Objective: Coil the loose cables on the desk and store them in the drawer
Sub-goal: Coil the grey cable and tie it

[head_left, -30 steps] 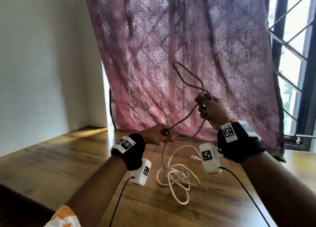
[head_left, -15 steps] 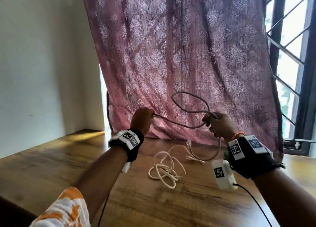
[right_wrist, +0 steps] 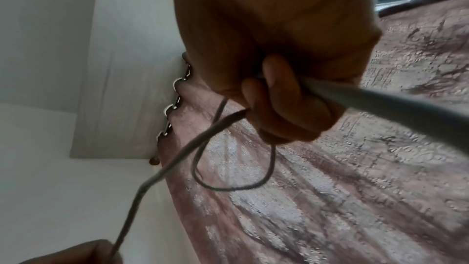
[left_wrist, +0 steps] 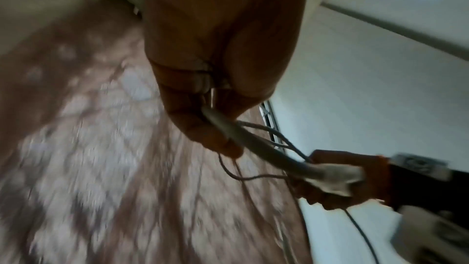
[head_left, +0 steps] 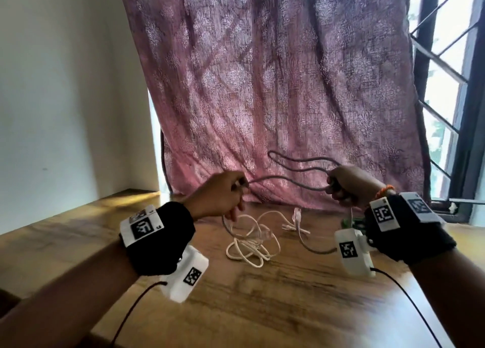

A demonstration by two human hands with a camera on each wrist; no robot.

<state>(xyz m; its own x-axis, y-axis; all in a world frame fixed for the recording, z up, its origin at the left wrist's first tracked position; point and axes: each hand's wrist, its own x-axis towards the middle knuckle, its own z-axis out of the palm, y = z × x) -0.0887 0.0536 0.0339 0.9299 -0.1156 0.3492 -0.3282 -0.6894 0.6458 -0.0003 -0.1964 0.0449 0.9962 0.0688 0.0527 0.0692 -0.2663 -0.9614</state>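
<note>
Wooden desk (head_left: 288, 295) under a mauve patterned curtain (head_left: 275, 85). Both hands raised above the desk, a thin grey cable (head_left: 286, 177) slung between them. Right hand (head_left: 349, 186) at 3 o'clock, fist clenched on the grey cable, one loop (right_wrist: 233, 168) sticking out toward 9. Left hand (head_left: 217, 198) pinches the same cable between thumb and fingers (left_wrist: 203, 119). Loose white cable tangle (head_left: 252, 245) lies on the desk at 6 o'clock of the hands. Wristband tags: square marker codes only, no readable text.

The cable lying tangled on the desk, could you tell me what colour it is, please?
The tangled cable is white or cream, clearest in the head view.
</note>
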